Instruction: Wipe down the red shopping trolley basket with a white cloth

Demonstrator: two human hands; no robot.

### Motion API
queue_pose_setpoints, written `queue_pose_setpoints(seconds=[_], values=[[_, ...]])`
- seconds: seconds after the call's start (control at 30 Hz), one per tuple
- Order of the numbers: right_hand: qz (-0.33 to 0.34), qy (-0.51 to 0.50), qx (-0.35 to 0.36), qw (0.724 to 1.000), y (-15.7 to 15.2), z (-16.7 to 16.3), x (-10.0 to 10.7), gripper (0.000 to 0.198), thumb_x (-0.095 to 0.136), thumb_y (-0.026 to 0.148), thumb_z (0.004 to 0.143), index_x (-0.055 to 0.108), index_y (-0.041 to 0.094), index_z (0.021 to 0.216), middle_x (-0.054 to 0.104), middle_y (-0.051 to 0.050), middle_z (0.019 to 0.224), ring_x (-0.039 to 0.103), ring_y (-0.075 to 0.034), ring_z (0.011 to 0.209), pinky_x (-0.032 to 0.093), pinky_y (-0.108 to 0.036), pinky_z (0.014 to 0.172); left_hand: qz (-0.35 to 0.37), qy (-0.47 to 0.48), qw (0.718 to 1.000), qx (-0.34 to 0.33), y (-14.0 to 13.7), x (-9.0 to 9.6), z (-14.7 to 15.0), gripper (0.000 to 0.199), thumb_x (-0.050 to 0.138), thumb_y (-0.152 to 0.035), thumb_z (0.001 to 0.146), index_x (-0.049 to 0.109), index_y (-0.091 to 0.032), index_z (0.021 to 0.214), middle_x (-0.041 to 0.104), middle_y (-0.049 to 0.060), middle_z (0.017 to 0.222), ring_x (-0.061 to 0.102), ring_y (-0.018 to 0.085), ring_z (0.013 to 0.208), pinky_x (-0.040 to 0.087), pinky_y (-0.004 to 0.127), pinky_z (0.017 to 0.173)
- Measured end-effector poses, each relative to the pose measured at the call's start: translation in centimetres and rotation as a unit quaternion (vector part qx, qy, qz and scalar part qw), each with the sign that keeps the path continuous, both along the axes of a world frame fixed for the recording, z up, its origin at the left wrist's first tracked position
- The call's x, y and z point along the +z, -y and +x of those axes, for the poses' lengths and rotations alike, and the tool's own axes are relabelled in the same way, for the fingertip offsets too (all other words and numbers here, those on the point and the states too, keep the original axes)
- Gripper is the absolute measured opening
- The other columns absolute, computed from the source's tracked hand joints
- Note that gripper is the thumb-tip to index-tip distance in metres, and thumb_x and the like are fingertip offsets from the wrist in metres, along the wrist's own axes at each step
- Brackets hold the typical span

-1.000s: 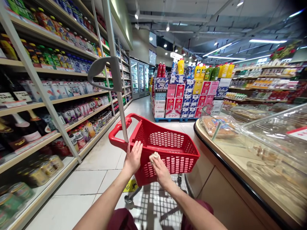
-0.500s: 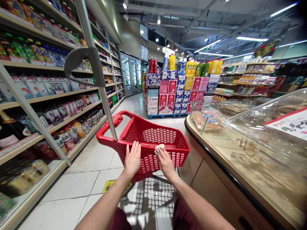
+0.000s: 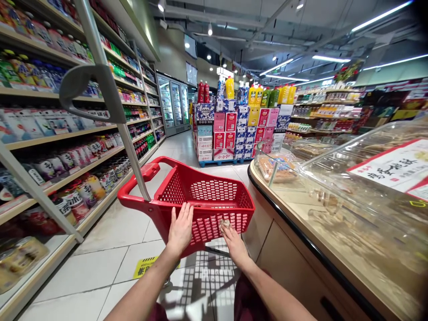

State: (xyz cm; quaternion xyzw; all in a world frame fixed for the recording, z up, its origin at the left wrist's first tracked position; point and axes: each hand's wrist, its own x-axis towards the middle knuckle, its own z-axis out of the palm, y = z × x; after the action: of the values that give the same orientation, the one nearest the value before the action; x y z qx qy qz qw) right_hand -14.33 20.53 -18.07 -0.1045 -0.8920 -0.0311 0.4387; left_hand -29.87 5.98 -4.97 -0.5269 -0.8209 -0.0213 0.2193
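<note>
A red plastic shopping cart (image 3: 203,189) with a perforated basket stands in front of me, its handle end to the left. My left hand (image 3: 181,226) lies open against the basket's near side, fingers stretched toward the rim. Lower on the same side, my right hand (image 3: 234,243) presses a small pale cloth (image 3: 225,223) to the holes of the wall. Its fingers cover part of the cloth. The basket's visible inside holds nothing I can see. From the cart's handle end rises a metal pole (image 3: 132,160) with a grey hooked grip (image 3: 92,91).
Drink shelves (image 3: 50,138) line the left side. At right stands a wooden counter (image 3: 284,254) with clear covers over packaged food. Stacked drink cartons (image 3: 230,129) sit on a blue pallet ahead. A yellow floor sticker (image 3: 144,267) lies beneath the cart's left side.
My right hand and the cloth have moved from the basket's rim down onto its perforated side. The left hand stays open on the cart. The whole view has shifted slightly.
</note>
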Motion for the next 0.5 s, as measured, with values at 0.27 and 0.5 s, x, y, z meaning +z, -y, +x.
queue_pose_setpoints(seconds=[0.27,0.5], values=[[-0.047,0.012,-0.039,0.998,-0.6,0.4,0.5,0.059,0.028,-0.001,0.082,0.023,0.022,0.137,0.037,-0.002,0.137,0.023,-0.015,0.131,0.030,-0.040,0.107,-0.007,-0.014,1.000,0.003,-0.4,-0.9,0.3,0.067,0.033,-0.008,0.067,0.029,-0.010,0.134,0.026,0.010,0.143,0.013,0.024,0.134,0.012,0.052,0.107],[-0.044,-0.001,-0.068,0.997,-2.3,2.5,-0.6,0.061,0.028,-0.002,0.082,0.022,0.022,0.138,0.035,-0.003,0.139,0.022,-0.019,0.132,0.030,-0.043,0.105,-0.003,-0.016,1.000,0.013,-0.7,-1.0,0.5,0.067,0.033,-0.008,0.067,0.029,-0.009,0.134,0.026,0.011,0.143,0.012,0.023,0.135,0.010,0.052,0.107]])
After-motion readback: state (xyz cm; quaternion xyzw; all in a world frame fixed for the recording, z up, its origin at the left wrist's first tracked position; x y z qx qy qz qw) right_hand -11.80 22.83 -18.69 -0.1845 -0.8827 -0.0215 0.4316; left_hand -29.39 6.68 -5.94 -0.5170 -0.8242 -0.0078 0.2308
